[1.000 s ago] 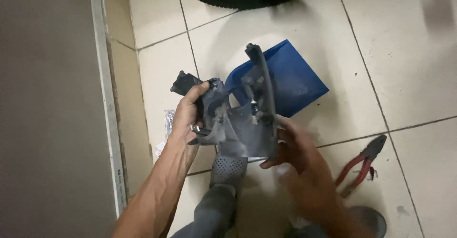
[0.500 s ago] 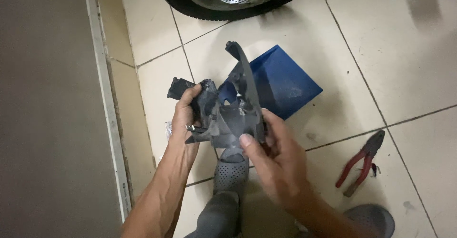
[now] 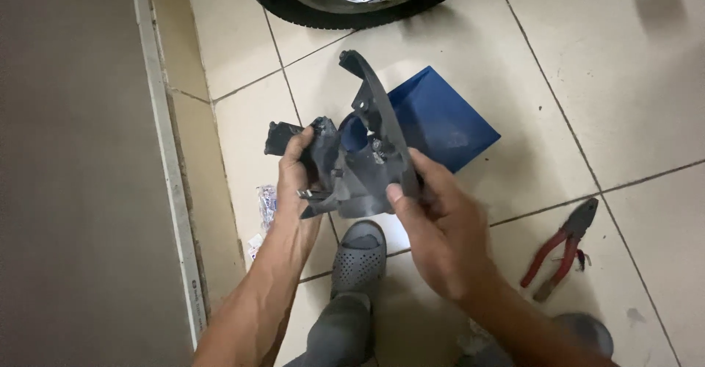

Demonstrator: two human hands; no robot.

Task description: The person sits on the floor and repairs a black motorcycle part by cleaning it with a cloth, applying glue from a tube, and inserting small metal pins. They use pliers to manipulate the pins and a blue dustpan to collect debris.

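From the head camera, the left hand [image 3: 297, 191] and the right hand [image 3: 433, 224] each clasp one side of a dark plastic part [image 3: 360, 157], held above a grey sandal [image 3: 358, 258]. Behind the part lies a blue box [image 3: 440, 121] on the tiled floor [image 3: 631, 88]; red pliers [image 3: 562, 248] lie right of it, a wheel [image 3: 352, 0] beyond.

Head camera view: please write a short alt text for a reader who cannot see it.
Two bare hands, left hand and right hand, hold a dark plastic vehicle part above a tiled floor. Below lie a blue sheet and red-handled pliers; a wheel stands at the top.
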